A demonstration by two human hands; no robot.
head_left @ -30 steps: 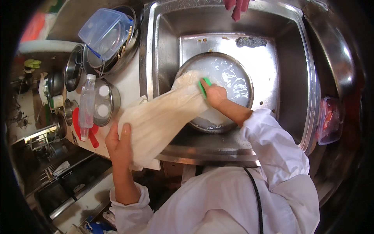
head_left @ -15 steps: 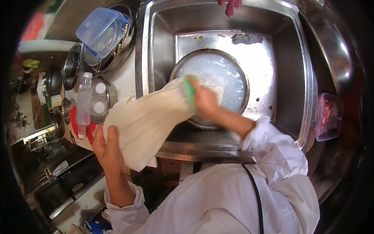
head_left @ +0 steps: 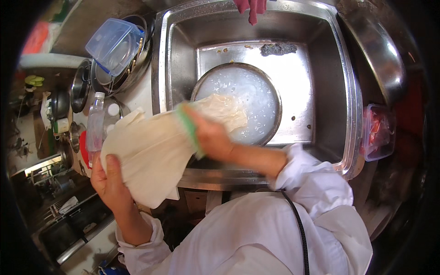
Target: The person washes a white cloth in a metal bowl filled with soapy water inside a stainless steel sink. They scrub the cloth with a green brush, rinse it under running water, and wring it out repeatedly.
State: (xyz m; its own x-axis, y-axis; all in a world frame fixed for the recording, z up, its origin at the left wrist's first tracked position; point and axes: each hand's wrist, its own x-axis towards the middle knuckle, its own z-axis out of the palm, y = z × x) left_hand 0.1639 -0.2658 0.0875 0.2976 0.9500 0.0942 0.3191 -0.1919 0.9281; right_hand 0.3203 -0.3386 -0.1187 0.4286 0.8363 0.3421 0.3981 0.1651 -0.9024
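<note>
A cream cloth (head_left: 146, 153) stretches from my left hand (head_left: 110, 181) over the sink's near-left edge, its crumpled far end dipping into a round metal basin (head_left: 281, 107) of cloudy water. My left hand grips the cloth's near-left side, thumb on top and fingers underneath. Pressed against the middle of the cloth is a green scrubbing brush (head_left: 189, 126), smeared by motion, with my right hand (head_left: 213, 137) closed around it. The brush's underside is hidden.
The basin stands in a steel sink (head_left: 353, 114). Left on the counter are a clear bottle (head_left: 95, 121), a red object (head_left: 84, 149) and a plastic container (head_left: 114, 43) atop pots. A clear box (head_left: 380, 133) sits right of the sink; a pink cloth (head_left: 252, 8) hangs at its far edge.
My right hand and the brush have moved left along the cloth, nearer my left hand, uncovering more of the cloth's wet end. The whole view has shifted slightly.
</note>
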